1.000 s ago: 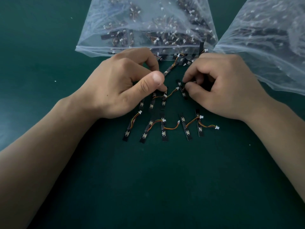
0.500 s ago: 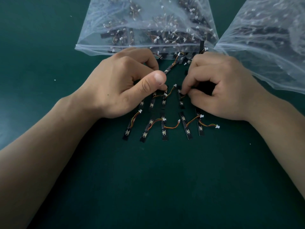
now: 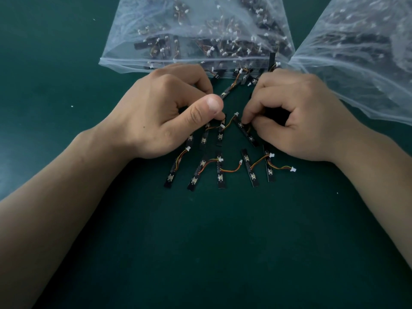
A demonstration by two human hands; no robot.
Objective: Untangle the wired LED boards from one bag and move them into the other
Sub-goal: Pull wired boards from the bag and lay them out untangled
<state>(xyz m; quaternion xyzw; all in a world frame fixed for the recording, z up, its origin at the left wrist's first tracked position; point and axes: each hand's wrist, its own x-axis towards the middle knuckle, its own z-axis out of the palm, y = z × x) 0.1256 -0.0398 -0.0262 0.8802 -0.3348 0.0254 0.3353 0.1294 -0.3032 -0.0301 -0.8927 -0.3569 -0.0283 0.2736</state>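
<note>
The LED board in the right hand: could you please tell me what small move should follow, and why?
Probably ease the angled board rightward with the right hand: the left hand pins the neighbouring board, whose orange wire lies close beside it.

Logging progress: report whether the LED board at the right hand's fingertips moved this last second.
Yes. The LED board slid toward the person, away from the bag mouth, nearer the laid-out row.

Your single head-worn camera looks forward and steeply down from close above the green table (image 3: 200,253), with your left hand (image 3: 160,117) and right hand (image 3: 305,121) mid-frame, the centre bag (image 3: 196,25) top centre and the corner bag (image 3: 361,52) upper right.
</note>
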